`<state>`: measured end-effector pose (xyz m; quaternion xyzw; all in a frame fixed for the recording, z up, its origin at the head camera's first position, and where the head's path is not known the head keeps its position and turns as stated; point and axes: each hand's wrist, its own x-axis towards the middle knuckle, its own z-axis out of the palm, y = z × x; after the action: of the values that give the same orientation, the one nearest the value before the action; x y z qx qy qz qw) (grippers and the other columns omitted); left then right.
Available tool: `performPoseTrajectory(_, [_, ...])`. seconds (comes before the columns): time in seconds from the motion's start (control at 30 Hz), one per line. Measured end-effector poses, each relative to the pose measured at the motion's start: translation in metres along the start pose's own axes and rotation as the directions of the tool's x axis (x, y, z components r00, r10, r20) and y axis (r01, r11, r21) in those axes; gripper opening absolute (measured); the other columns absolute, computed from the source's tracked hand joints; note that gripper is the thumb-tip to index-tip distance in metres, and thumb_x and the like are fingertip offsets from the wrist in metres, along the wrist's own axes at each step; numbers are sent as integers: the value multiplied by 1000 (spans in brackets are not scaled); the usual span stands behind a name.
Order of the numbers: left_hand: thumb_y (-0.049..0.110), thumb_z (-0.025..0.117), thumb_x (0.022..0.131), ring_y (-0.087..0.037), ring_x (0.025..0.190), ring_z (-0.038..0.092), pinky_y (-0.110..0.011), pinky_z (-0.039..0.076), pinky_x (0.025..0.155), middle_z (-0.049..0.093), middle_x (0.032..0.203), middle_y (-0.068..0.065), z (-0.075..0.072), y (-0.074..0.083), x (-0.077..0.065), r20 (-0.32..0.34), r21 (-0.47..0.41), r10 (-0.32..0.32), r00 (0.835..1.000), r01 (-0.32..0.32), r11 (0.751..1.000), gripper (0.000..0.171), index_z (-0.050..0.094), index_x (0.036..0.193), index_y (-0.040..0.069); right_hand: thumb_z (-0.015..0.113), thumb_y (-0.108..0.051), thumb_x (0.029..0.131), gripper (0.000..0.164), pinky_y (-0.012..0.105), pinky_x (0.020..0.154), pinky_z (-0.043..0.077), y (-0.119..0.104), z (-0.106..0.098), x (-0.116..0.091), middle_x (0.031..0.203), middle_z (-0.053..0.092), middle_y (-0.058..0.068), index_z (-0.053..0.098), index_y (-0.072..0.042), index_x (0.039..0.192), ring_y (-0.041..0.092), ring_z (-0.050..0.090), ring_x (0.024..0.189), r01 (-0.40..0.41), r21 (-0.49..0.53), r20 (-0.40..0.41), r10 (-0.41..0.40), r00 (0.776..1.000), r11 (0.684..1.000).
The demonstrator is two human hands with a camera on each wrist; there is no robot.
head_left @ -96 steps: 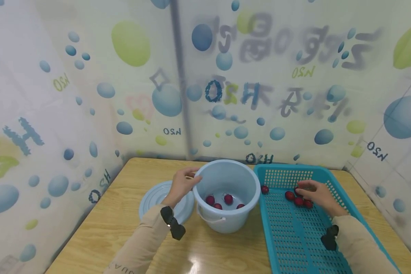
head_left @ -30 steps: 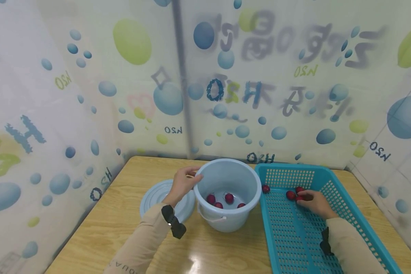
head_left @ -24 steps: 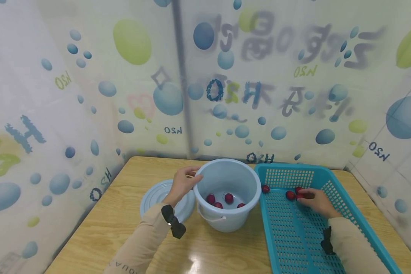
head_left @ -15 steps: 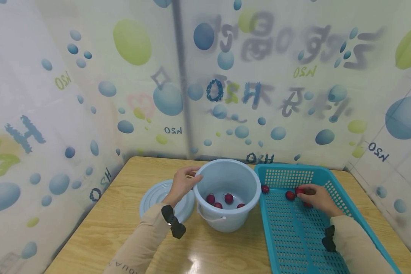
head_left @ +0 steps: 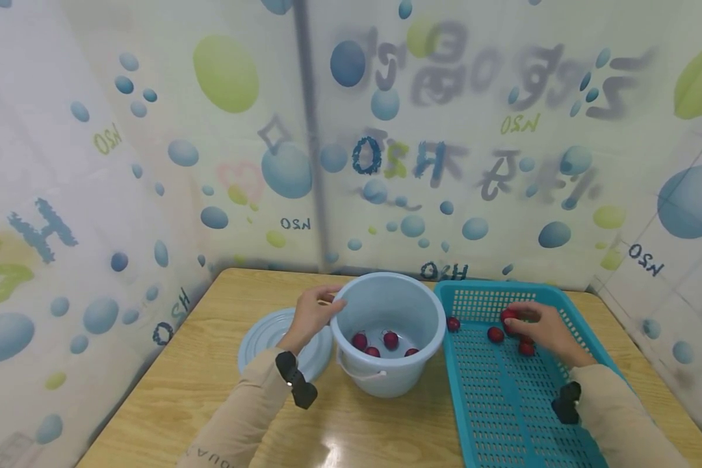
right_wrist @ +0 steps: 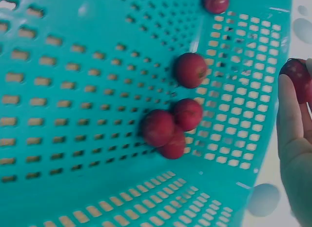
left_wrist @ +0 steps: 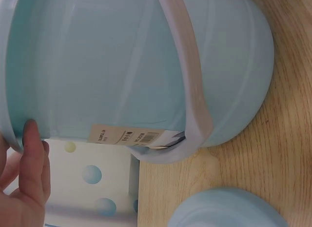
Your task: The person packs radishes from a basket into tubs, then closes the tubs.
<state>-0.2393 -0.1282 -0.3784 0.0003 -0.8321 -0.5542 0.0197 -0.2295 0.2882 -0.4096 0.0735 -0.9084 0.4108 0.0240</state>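
My left hand (head_left: 311, 316) grips the rim of a light blue plastic bucket (head_left: 389, 383). In the left wrist view, fingertips (left_wrist: 31, 139) press the outside just below that rim. Several small dark red fruits, one of them a stemmed fruit (head_left: 390, 339), lie on the bucket's floor. Over the far right part of a turquoise basket (head_left: 480, 403), my right hand (head_left: 543, 327) pinches a red fruit (right_wrist: 295, 79) between thumb and fingers. Below it, several more fruits rest in the basket, including a single fruit (head_left: 495, 335) and a clustered fruit (right_wrist: 158, 128).
A round blue lid (head_left: 257, 341) lies on the wooden table (head_left: 181, 390) left of the bucket, partly under my left forearm. The bucket's pale handle (head_left: 359, 376) hangs down in front. One fruit (head_left: 453, 324) sits by the basket's far left corner. A patterned wall (head_left: 257, 240) stands behind.
My right hand has come up and away from the fruit cluster with one fruit in its fingers, uncovering those underneath. The left hand and bucket have stayed put.
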Motion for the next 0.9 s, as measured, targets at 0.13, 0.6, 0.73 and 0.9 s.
performPoseTrajectory(0.13, [15,65,80,-18,76,57,-27,53,58,55,91,-10,0,-1,0,4,-2,-2,1000,2,1000,31,62,110,12,57,-35,85,53,57,82,39,-8,-2,3,118,48,27,49,5,119,42,42,108,3,5,6,-3,1000,1000])
performPoseTrajectory(0.6, [13,65,79,-18,75,57,-27,52,57,56,92,-10,0,1,-1,-5,6,13,1000,-13,1000,31,62,110,10,57,-43,83,55,59,87,34,-57,6,12,118,51,20,50,-2,119,38,42,111,69,10,34,-69,997,998])
performPoseTrajectory(0.73, [13,65,79,-18,76,57,-27,52,57,56,92,-10,0,2,-1,-5,7,6,1000,-6,1000,31,62,110,10,57,-41,83,55,59,89,33,-72,6,14,121,49,20,49,-3,121,39,39,115,79,-2,44,-78,996,997])
performPoseTrajectory(0.9, [13,65,80,-18,77,57,-27,53,58,56,93,-10,-1,2,-1,2,0,-1,1000,1,1000,32,62,111,11,58,-37,84,52,56,89,36,-85,8,19,120,50,19,49,-2,122,37,41,114,150,21,44,-151,988,988])
